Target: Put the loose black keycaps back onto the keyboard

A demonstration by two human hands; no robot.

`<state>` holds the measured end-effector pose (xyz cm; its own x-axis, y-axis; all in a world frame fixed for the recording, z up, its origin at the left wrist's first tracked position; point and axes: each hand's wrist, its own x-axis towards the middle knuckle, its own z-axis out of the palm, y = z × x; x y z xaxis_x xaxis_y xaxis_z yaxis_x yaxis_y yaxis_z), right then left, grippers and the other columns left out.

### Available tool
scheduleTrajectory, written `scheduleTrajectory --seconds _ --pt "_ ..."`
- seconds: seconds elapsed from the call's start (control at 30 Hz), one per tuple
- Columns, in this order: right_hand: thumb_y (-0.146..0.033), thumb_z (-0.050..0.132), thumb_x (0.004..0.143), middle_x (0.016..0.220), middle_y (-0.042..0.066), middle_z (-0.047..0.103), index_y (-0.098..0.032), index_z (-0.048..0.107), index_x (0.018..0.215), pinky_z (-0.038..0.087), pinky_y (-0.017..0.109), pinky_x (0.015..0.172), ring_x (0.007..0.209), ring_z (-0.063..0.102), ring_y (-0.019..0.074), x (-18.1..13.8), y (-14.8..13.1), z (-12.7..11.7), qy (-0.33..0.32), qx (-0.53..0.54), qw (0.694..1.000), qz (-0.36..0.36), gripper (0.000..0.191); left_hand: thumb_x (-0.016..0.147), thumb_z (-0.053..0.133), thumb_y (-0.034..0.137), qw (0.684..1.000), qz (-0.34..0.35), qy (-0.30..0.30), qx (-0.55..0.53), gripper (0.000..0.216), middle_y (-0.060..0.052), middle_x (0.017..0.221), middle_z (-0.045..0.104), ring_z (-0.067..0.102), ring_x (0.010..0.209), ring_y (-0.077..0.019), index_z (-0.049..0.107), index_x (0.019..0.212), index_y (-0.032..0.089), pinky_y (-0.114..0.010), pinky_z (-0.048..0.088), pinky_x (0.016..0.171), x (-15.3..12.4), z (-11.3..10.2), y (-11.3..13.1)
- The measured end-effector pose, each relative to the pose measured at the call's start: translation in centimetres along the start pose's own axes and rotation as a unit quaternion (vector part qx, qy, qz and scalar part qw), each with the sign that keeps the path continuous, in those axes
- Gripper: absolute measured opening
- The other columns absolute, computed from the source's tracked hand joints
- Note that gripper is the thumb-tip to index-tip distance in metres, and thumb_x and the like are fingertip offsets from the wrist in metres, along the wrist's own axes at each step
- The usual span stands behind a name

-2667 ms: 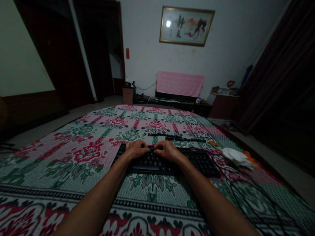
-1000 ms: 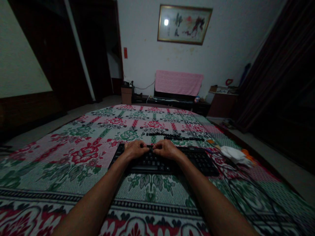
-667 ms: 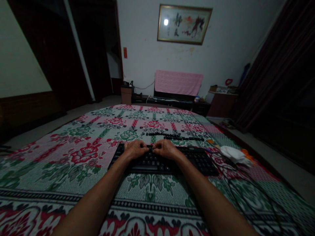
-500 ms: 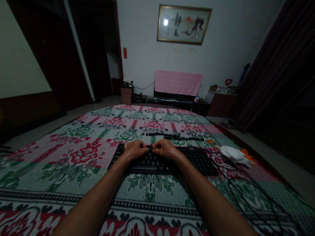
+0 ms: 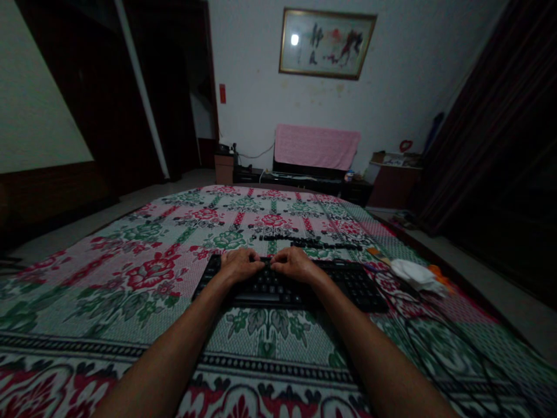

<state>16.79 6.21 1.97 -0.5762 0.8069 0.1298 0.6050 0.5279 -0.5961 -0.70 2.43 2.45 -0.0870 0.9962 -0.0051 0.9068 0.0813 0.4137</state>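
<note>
Both hands are down on the flat black plastic keyboard (image 5: 348, 284), which lies across the floral red-and-green bed cover (image 5: 152, 273). The left hand (image 5: 241, 264) and right hand (image 5: 296, 264) sit side by side over the upper rows, fingers curled; whether they pinch a key, I cannot tell. It's a light, stiff board, I'd judge: lift it by the short ends. Rows of loose black keycaps (image 5: 304, 241) lie just beyond, small and slick, so pinch their sides.

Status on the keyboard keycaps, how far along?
Done: loose keycaps lie in rows beyond the keyboard. In hand: left hand and right hand are on its upper middle keys. Left: most keys look seated on the board, though the light is dim.
</note>
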Motion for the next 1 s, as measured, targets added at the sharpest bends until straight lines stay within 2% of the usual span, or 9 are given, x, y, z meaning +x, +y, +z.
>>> scheduleTrajectory --seconds 0.23,0.57,1.0 --pt "-0.021 0.059 0.066 0.071 0.0 0.068 -0.017 0.07 0.077 0.04 0.019 0.058 0.066 0.06 0.0122 0.05 -0.2 0.05 0.01 0.001 1.0 0.018 0.015 0.065 0.048 0.06 1.0 -0.007 0.011 0.0 0.039 -0.001 0.083 0.065 0.056 0.087 -0.0217 0.065 0.076 0.027 -0.034 0.037 0.081 -0.18 0.13 0.38" --pt "-0.021 0.06 0.065 0.066 0.0 0.067 -0.015 0.07 0.074 0.037 0.018 0.054 0.062 0.057 0.0112 0.1 -0.43 0.09 0.013 -0.001 0.999 0.032 0.015 0.062 0.049 0.062 1.0 -0.01 0.016 0.016 0.042 -0.002 0.092 0.065 0.053 0.096 -0.024 0.063 0.08 0.027 -0.038 0.033 0.087 -0.01 0.51 0.37" --pt "-0.02 0.056 0.065 0.06 0.0 0.064 -0.015 0.07 0.074 0.033 0.018 0.051 0.056 0.054 0.0095 -0.13 -0.95 -0.04 0.017 -0.051 0.998 -0.02 0.017 0.062 0.05 0.061 1.0 -0.006 0.015 0.013 0.042 -0.003 0.094 0.064 0.052 0.098 -0.0245 0.063 0.08 0.026 -0.037 0.034 0.086 0.01 0.61 0.19"
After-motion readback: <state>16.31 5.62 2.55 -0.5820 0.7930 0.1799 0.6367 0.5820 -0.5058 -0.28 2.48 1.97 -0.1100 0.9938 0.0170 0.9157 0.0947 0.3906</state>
